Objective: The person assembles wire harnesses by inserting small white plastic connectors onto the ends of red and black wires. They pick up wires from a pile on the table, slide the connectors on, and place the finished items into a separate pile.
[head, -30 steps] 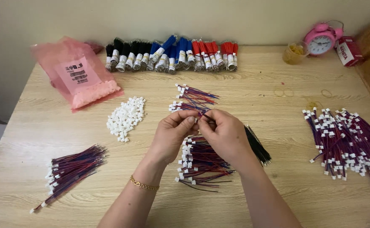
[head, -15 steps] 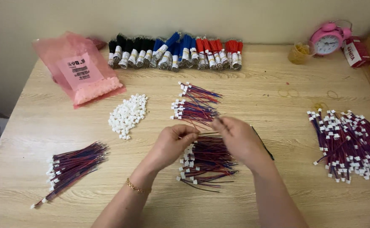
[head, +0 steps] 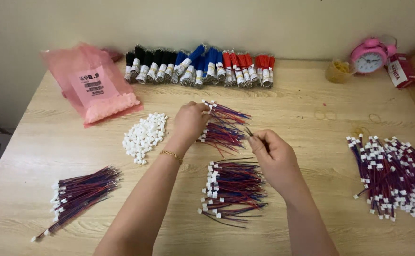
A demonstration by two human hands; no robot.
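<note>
My left hand (head: 191, 122) reaches across the table to a small pile of red-and-blue wires (head: 226, 128). Its fingers are closed on the white connector ends at the pile's near left corner. My right hand (head: 273, 155) hovers just right of that pile, pinching a thin dark tool (head: 248, 131) that looks like tweezers, tip pointing at the wires. Below both hands lies a second wire pile with white connectors (head: 231, 187). Left of my left wrist is a heap of loose white connector housings (head: 143, 136).
A pink plastic bag (head: 96, 90) lies at the back left. Black, blue and red wire bundles (head: 198, 68) line the back edge. More finished wires lie at the front left (head: 79, 193) and right (head: 397, 175). A pink alarm clock (head: 371, 56), small cup (head: 338, 71) and red box (head: 399, 70) stand back right.
My hands have parted. The left hand moved away from me to the far wire pile; the right hand stayed near the middle with the tool.
</note>
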